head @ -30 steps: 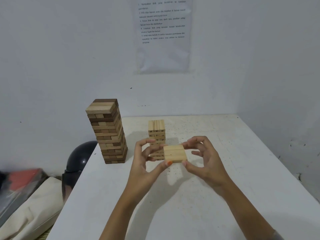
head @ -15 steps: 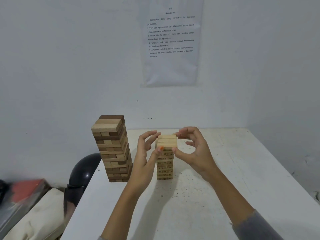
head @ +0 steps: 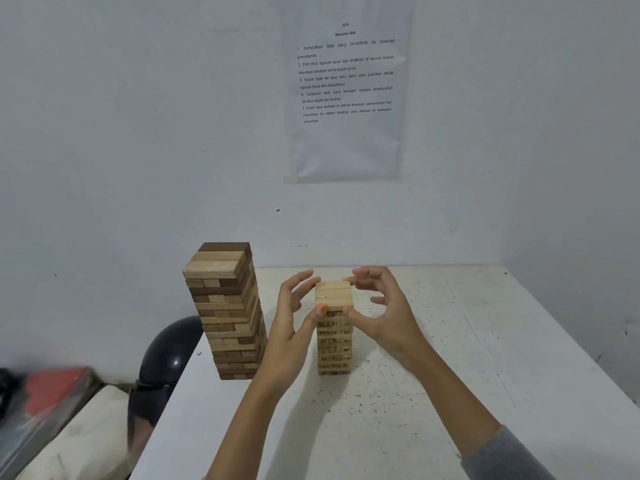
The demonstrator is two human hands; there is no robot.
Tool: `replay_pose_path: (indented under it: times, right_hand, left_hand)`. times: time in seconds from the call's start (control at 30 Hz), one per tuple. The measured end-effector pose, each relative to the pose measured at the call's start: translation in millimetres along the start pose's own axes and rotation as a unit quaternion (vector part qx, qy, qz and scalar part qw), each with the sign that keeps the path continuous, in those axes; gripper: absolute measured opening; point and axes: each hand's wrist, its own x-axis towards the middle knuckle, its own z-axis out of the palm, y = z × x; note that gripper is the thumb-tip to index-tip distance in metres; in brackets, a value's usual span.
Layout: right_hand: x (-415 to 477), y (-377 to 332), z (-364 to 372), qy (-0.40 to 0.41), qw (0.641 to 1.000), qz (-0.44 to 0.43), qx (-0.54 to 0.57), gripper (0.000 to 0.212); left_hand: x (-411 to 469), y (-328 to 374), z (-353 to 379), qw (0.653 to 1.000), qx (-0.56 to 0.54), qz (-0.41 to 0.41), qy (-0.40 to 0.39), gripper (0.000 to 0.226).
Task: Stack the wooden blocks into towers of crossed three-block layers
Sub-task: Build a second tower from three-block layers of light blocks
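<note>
The person is wearing a grey, soft-looking long sleeve (head: 505,455) on the right arm, and it is stopping well short of the right hand (head: 388,317), leaving the forearm bare. The left hand (head: 287,337) is showing bright orange polish on its thumbnail (head: 323,309).

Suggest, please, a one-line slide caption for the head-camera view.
Left hand and right hand hold a pale three-block wooden layer atop the numbered pale tower, beside a taller two-tone brown tower.
</note>
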Motion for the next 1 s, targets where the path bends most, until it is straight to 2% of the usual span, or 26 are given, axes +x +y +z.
replay_pose_path:
  times: [0.43,0.67,0.8,0.9,1.0]
  right_hand:
    - [-7.0,0.6,4.9,-0.006,0.999,0.030,0.027,0.046]
    - [-18.7,-6.9,13.3,0.033,0.976,0.128,0.172,0.036]
    - [-22.6,-14.2,29.1,0.020,0.967,0.164,0.192,0.049]
    - [-23.3,-19.7,35.9,-0.006,0.956,0.199,0.217,0.030]
    - [-22.5,-18.1,43.4,-0.020,0.950,0.191,0.244,0.046]
  left_hand:
    - [-5.0,0.4,5.8,0.999,-0.010,-0.047,0.005,0.047]
    - [-7.8,16.3,16.8,0.983,-0.101,-0.129,0.086,0.051]
    - [-5.3,18.1,29.5,0.969,-0.152,-0.170,0.093,0.052]
    - [-5.3,23.5,37.3,0.962,-0.179,-0.187,0.086,0.053]
    - [-5.3,30.1,45.7,0.955,-0.191,-0.210,0.080,0.040]
